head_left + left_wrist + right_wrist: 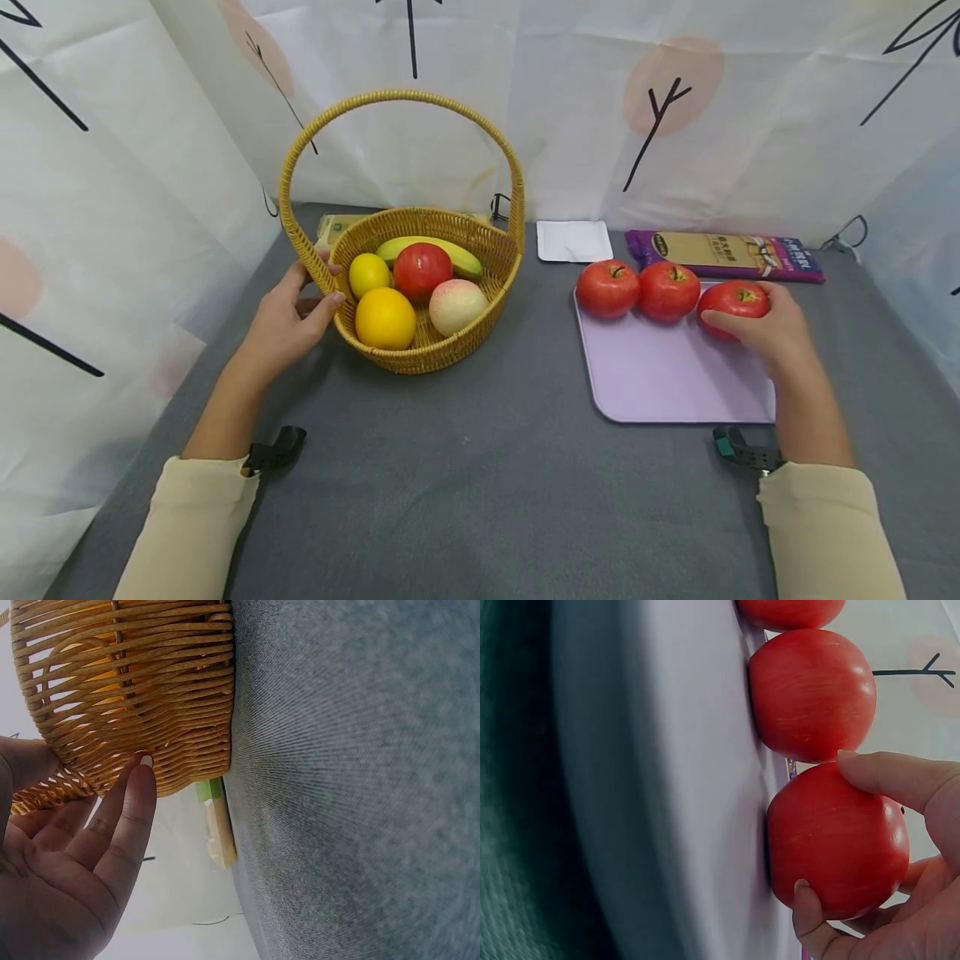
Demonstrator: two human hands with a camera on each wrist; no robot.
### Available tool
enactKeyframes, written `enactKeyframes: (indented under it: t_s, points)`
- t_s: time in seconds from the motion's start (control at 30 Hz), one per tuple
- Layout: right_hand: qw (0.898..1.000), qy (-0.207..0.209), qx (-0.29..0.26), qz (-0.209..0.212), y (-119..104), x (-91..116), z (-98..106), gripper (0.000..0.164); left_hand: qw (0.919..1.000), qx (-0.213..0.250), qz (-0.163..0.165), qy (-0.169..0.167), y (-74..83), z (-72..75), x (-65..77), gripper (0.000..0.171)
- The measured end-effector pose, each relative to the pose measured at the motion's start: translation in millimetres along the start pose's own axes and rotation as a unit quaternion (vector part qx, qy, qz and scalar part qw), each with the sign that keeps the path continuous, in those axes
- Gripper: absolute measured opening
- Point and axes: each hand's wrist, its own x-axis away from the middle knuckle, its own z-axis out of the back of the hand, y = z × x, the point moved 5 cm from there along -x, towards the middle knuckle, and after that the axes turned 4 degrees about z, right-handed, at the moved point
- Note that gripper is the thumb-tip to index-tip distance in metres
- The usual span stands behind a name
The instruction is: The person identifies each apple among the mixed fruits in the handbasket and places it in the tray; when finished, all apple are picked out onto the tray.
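In the head view, my left hand [288,321] grips the left side of a woven basket [427,360] near the foot of its tall handle. The left wrist view shows the fingers [131,817] against the basket's outer weave. Inside lie a banana [457,257], a lemon [369,273], an orange [385,319], a red fruit [422,271] and a peach [456,307]. My right hand [783,333] holds a red apple [731,302] between thumb and fingers, at the back right of a lilac tray [675,379]. Two more apples, one left [607,288] and one middle [668,291], sit along the tray's back edge.
Behind the tray lies a purple and tan packet [731,255]. A white square item [573,242] is left of it. Another package [341,223] is partly hidden behind the basket. A patterned white curtain [570,108] borders the grey tabletop [465,483].
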Motion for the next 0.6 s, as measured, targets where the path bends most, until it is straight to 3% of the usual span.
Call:
enactKeyframes:
  t_s: [0.6]
  points:
    - [0.999, 0.023, -0.033, -0.001, -4.8, 4.1, 6.0, 0.092, 1.0000, 0.002, 0.002, -0.002, 1.0, 0.2, 0.3, 0.064]
